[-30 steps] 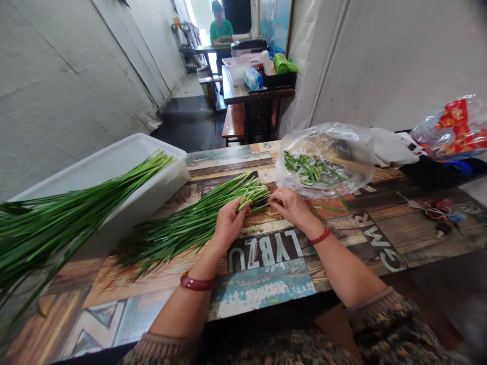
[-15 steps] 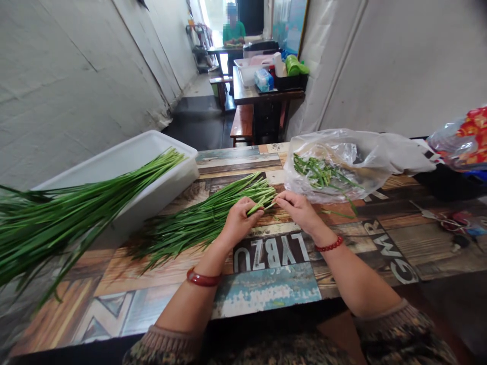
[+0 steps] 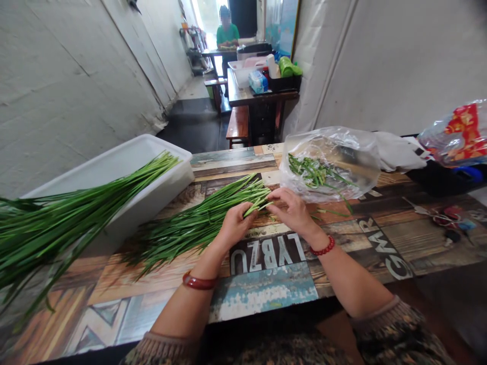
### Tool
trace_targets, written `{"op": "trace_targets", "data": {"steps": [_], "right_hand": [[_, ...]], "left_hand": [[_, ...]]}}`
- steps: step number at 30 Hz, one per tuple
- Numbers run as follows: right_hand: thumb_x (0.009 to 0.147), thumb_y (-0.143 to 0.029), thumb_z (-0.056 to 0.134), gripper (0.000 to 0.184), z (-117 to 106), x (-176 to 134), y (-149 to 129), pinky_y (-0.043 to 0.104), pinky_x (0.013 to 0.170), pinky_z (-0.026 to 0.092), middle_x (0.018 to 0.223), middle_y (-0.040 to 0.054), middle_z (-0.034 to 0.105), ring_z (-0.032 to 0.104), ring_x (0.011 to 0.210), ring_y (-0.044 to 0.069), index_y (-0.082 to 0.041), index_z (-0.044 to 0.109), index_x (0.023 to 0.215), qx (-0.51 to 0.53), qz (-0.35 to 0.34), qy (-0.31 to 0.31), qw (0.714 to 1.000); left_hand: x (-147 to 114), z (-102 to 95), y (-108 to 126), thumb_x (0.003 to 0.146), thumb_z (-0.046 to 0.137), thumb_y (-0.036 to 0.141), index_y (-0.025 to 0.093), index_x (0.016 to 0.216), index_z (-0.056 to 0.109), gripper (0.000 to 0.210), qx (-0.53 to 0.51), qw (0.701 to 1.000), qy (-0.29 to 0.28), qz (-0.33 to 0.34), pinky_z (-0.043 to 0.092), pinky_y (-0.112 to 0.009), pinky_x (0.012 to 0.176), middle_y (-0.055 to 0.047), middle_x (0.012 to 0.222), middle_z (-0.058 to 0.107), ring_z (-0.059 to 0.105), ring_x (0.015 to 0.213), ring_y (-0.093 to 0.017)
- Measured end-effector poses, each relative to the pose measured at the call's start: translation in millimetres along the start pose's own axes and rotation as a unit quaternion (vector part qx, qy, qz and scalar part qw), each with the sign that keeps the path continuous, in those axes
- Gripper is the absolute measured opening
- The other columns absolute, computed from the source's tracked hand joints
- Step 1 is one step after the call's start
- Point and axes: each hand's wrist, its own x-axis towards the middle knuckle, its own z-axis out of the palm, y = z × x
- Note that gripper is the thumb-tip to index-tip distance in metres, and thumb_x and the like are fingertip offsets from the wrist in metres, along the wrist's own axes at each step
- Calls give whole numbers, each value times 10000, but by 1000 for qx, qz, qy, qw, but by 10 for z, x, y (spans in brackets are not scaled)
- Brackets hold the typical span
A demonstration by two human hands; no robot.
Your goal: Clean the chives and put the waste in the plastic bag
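Note:
My left hand (image 3: pixel 236 223) is closed around a few garlic chives, their pale stem ends poking out to the right past the fingers. My right hand (image 3: pixel 291 209) meets those ends with bent fingers and thumb; exactly what it pinches is partly hidden. Beneath and behind the left hand, a loose pile of garlic chives (image 3: pixel 190 220) lies on the table, leaves pointing left. Just beyond the right hand, a clear plastic bag (image 3: pixel 363 177) lies open with green and yellowish scraps (image 3: pixel 314 171) in it.
A white plastic tub (image 3: pixel 177 180) at left bears a big bunch of chives (image 3: pixel 95 203) hanging over its side. Scissors (image 3: pixel 433 215) lie at right on the wood-patterned table (image 3: pixel 266 294). Farther back are a second table (image 3: pixel 247 95), a bench (image 3: pixel 238 124) and a person in green (image 3: pixel 227 34).
My right hand's fingers have shifted from a tight pinch at the stem tip to a looser curl by the stems. My view has swung slightly to the right.

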Motion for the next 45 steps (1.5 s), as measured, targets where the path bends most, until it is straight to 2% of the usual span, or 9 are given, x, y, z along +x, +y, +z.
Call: {"op": "trace_targets", "data": {"steps": [8,18,22,28,34,36,38,40,45], "right_hand": [[897,-225,575,101,61,-13,6,363,832,441,892,53,670,591,886,209,-224,658,840,-94,-44,-53,993],[950,-405,441,286,89,-8,24,276,656,435,717,7,601,556,682,156,-210,570,786,56,125,51,989],[979,-457,357,389,22,-9,20,294,701,426,716,18,597,562,715,168,-222,552,739,38,100,53,993],[956,-394,429,305,19,-1,28,290,664,419,690,8,565,528,676,159,-220,532,728,-20,82,78,993],[921,-243,481,182,-121,28,62,341,792,498,935,70,624,593,903,189,-218,570,764,-115,39,172,978],[904,-210,497,136,-197,37,82,393,936,482,1138,106,592,563,1093,217,-212,628,940,-161,31,191,968],[891,-205,522,280,-264,42,105,431,1032,438,1289,129,523,502,1221,240,-208,605,1159,-192,36,217,956],[895,-241,548,315,-295,42,117,433,1033,446,1261,128,542,521,1202,245,-206,597,1205,-192,38,231,953],[961,-243,469,201,-147,18,81,346,867,535,981,64,664,633,949,188,-221,664,1007,-94,-5,125,988]], "left_hand": [[-4,11,-10,895,484,364,171,675,509,294,5,1000,4,1,340,-238,629,29,641,473,416,648,-115],[-6,-11,8,910,462,346,174,676,523,296,4,1000,1,-4,358,-244,626,19,636,517,443,643,-121],[-5,-10,4,910,473,339,173,674,532,295,8,1000,5,-1,365,-242,634,19,642,529,461,643,-120],[-3,0,-16,919,463,360,175,752,577,274,1,1000,14,1,400,-237,679,5,706,587,514,695,-127],[-6,2,-25,908,504,369,170,825,671,273,-19,1000,10,10,439,-260,734,-33,816,674,599,786,-162],[-4,0,-34,907,509,374,168,804,672,282,-16,1000,16,11,437,-268,720,-34,789,668,595,763,-166],[0,-2,-46,909,506,383,166,789,666,294,-13,999,29,12,432,-274,705,-34,758,654,584,737,-167],[4,-5,-58,915,495,394,166,780,657,311,-18,999,45,11,431,-275,704,-31,737,641,580,727,-166],[0,-24,-42,928,466,416,175,760,646,344,-14,997,77,5,430,-273,735,-32,750,648,582,776,-169]]}}
